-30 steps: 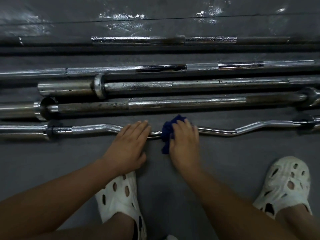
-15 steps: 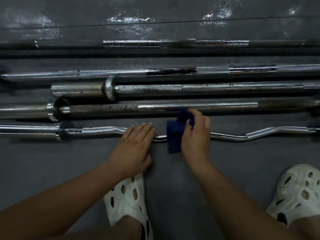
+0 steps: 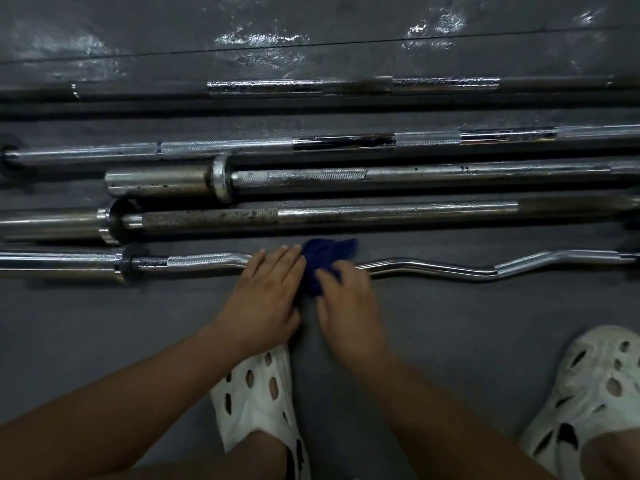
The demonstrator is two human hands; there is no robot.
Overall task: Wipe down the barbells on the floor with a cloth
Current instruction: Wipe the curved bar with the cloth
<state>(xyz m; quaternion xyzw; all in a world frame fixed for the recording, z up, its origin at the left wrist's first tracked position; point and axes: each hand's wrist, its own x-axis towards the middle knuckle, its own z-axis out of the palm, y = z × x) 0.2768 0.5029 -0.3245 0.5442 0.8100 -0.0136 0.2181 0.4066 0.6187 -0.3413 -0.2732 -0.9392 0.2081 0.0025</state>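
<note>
- two hands work the near wavy chrome curl bar (image 3: 450, 270)
- left hand (image 3: 266, 296) lies flat, fingers straight, steadying it
- right hand (image 3: 348, 304) grips the dark blue cloth (image 3: 323, 259), rubbing the bar's middle

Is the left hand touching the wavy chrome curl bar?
Touching. The head view shows the left hand lying flat across the wavy chrome curl bar, fingers straight, covering it beside the blue cloth.

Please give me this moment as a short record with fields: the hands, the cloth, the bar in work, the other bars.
left hand: flat on the curl bar, fingers straight
right hand: presses the blue cloth on the bar; grip blurred
bar in work: curl bar, nearest the feet
other bars: four straight barbells behind it, side by side
floor: dark mat
</note>
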